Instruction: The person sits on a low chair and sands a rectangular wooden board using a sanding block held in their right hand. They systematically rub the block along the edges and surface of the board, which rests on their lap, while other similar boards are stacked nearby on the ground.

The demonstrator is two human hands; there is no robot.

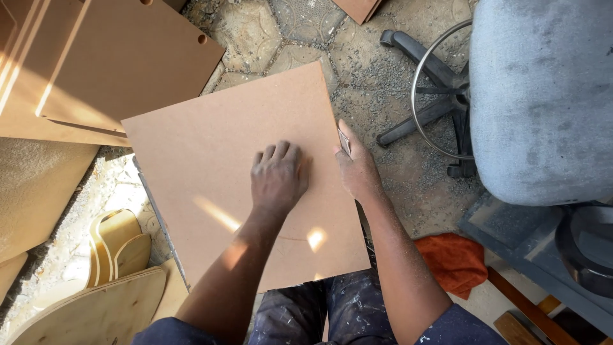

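A square brown fibreboard panel [211, 147] lies across my lap, tilted with one corner pointing away. My left hand [278, 177] rests knuckles-up on the panel's middle, fingers curled under and pressing down. My right hand [355, 165] is at the panel's right edge, fingers closed around a small thin tool or blade [343, 140] held against that edge. What the tool is exactly I cannot make out.
More brown boards [108, 70] are stacked at the upper left. Curved plywood pieces [115, 255] lie at the lower left. A grey office chair [543, 96] with a metal foot ring [421, 83] stands right. An orange cloth [454, 260] lies beside my right arm. Patterned paving is strewn with grit.
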